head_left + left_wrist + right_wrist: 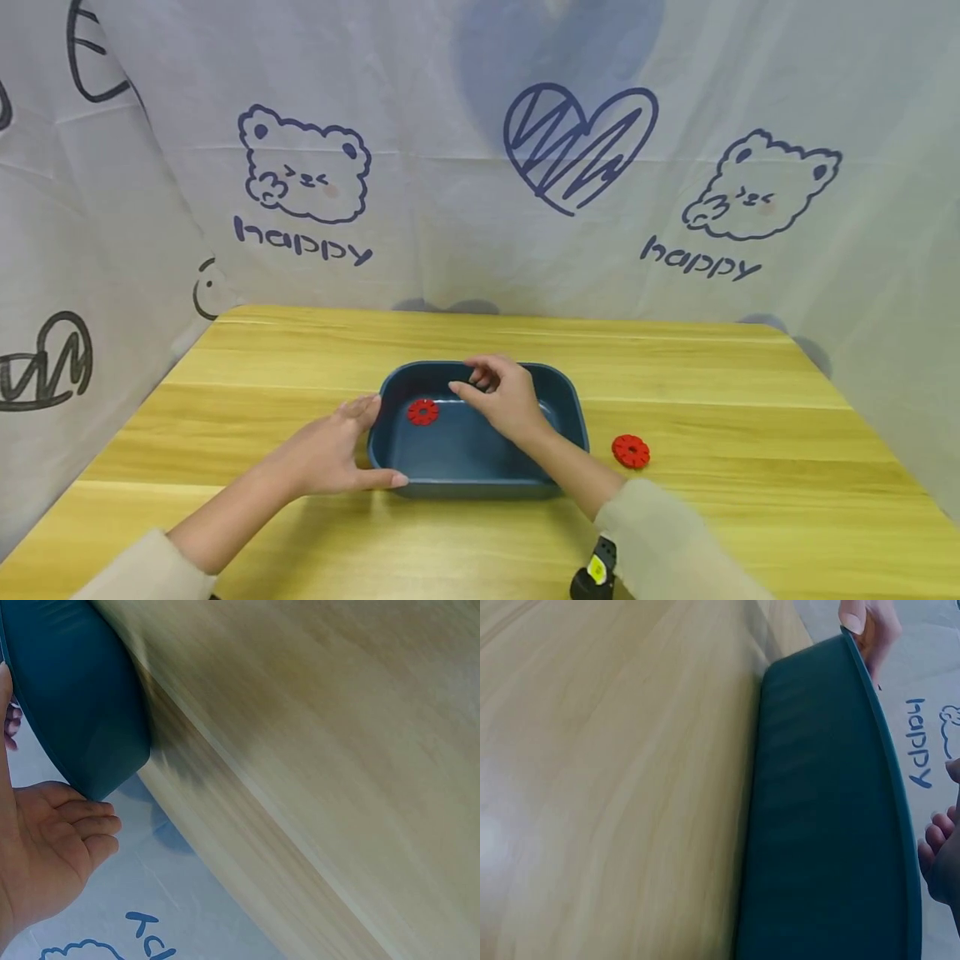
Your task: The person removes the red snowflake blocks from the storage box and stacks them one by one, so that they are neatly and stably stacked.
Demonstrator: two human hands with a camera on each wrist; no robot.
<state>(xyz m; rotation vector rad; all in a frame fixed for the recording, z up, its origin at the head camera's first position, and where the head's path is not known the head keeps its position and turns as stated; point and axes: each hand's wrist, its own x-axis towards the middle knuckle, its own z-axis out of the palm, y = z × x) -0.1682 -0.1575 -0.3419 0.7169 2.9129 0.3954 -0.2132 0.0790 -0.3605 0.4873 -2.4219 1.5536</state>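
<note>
A dark teal plastic box (pixel 465 490) with rounded corners stands on the table in the head view. My left hand (pixel 330 450) holds its left end, thumb on the near rim and fingers at the left side. In the left wrist view, the fingers (pixel 97 825) lie against the box's outside. Inside, toward the left, lies a red notched disc (pixel 423 412). My right hand (pixel 510 404) hovers over the box's far half, fingers bent, thumb apart from them, and nothing shows between them. On the table right of the box lie red notched discs (pixel 631 451), seemingly stacked.
The wooden table (pixel 750 400) reaches back to a white cloth (pixel 450 183) printed with bears, hearts and lettering. A black strap-like item with a yellow patch (pixel 597 570) shows at the bottom beside the right sleeve (pixel 667 533).
</note>
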